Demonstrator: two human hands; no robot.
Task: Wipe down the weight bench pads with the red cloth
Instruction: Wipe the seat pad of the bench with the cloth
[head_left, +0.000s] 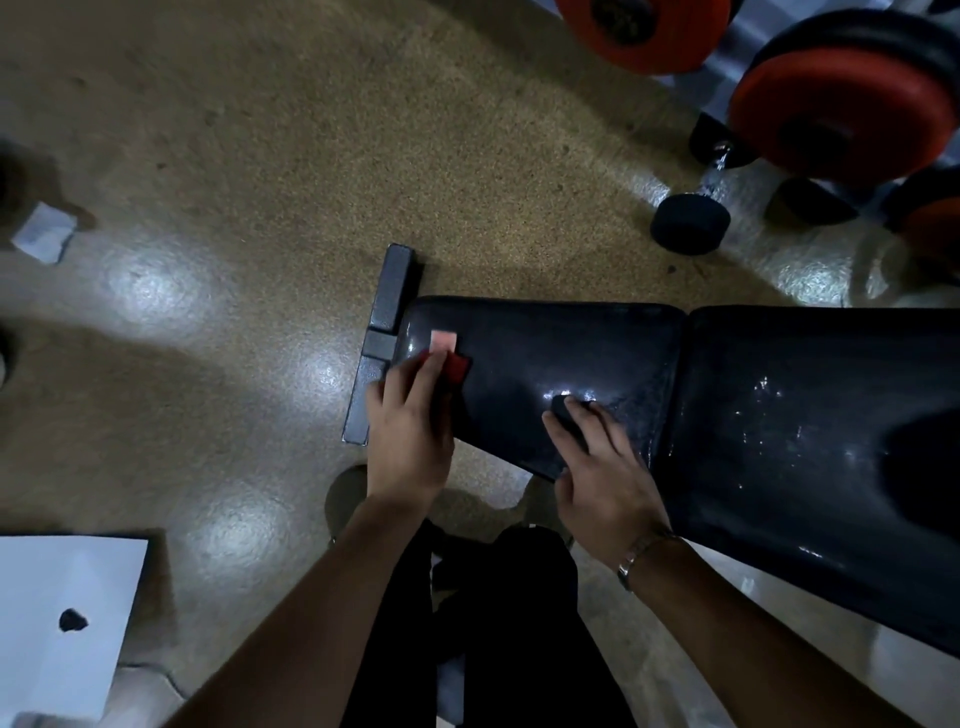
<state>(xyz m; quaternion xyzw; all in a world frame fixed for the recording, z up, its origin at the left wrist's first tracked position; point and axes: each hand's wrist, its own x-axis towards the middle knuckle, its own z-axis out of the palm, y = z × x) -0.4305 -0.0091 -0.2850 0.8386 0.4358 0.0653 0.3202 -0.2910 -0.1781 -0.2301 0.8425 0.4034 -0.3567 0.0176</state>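
Observation:
A black padded weight bench lies across the right half of the view, with a smaller seat pad (545, 353) on the left and a long back pad (810, 415) on the right. My left hand (408, 426) presses a red cloth (452, 364) onto the left end of the seat pad; a pale patch of the cloth shows above my fingers. My right hand (602, 467) rests flat on the near edge of the seat pad, fingers spread, with a small dark object (563, 408) under the fingertips. A metal watch band sits on that wrist.
The bench's dark metal foot bar (382, 332) lies on the speckled floor left of the seat pad. Red weight plates (841, 104) and a black dumbbell (691, 221) stand at the back right. A white box (57, 623) is at the lower left, a white paper (44, 236) at far left.

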